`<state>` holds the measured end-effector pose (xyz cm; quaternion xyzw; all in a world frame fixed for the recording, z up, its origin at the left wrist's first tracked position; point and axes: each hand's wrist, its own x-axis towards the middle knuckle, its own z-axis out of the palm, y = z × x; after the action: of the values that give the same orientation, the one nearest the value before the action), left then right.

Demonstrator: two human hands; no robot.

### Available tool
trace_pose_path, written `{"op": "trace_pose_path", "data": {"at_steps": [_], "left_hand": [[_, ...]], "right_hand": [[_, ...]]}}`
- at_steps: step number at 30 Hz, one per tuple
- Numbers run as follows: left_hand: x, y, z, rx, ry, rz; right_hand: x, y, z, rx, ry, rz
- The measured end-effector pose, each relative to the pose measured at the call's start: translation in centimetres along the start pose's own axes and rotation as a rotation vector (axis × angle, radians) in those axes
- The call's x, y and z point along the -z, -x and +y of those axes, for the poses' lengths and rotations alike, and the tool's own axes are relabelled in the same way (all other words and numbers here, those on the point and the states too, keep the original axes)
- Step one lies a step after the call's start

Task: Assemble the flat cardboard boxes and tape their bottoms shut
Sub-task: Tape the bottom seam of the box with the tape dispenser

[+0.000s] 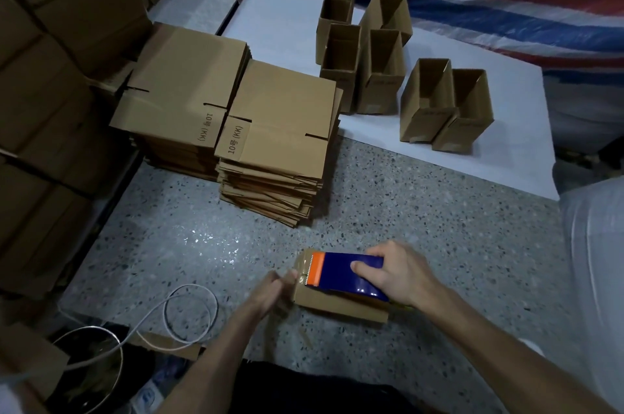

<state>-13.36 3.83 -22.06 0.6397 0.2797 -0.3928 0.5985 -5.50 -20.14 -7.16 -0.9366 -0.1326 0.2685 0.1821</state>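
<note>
the box (337,307) being taped sits bottom-up on the speckled floor (405,204), just in front of the person and near the lower middle of the view. the blue tape dispenser (351,273) lies along its top, with the orange cutter end at the box's left edge. the right hand (401,273) grips the dispenser body, thumb on the near side and fingers wrapped over the far side. the left hand (273,288) is at the box's left end with its fingers close together. it is blurred, so i cannot tell whether they pinch the tape end or only brace the cardboard.

the main risk is the tape running off the seam. if the left hand does not steady this small, light box, it could slide or twist under the dispenser. a weak press at the left edge could leave the tape end lifted, and the flaps could spring open. the serrated cutter is close to the left fingers, so a hasty tear could nick them.

the stack of flat boxes (280,129) stands beyond, well apart. the assembled boxes (368,52) stand farther off on a white sheet (506,156). a loose cable (189,312) loops near the left forearm and could snag it.
</note>
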Motion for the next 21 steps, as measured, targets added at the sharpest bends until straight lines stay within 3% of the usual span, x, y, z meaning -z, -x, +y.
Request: {"op": "trace_pose_path", "data": {"at_steps": [3,5,7,12,15,19,21], "left_hand": [[1.4,1.0,-0.6,0.048,-0.135,-0.015],[0.8,1.3,-0.5,-0.108,0.049,0.102],[-0.4,1.9,1.1,-0.147,0.191,0.134],[-0.8,2.5,5.4,0.144,0.168,-0.159],[-0.6,2.8,6.7,0.217,0.140,-0.212],[-1.1,2.4,5.4,-0.223,0.042,0.104],[0.1,2.4,3.9,-0.378,0.092,0.015]], "right_hand": [[0.0,0.0,0.0,-0.022,0.012,-0.005],[0.1,-0.1,-0.1,-0.031,0.016,-0.023],[0.1,0.0,-0.3,-0.048,-0.015,-0.048],[0.5,0.0,-0.8,-0.069,-0.046,-0.080],[0.7,-0.1,-0.9,-0.065,-0.058,-0.079],[0.7,-0.3,-0.8,-0.064,-0.042,-0.091],[0.5,-0.4,-0.7,-0.058,-0.028,-0.081]]}}
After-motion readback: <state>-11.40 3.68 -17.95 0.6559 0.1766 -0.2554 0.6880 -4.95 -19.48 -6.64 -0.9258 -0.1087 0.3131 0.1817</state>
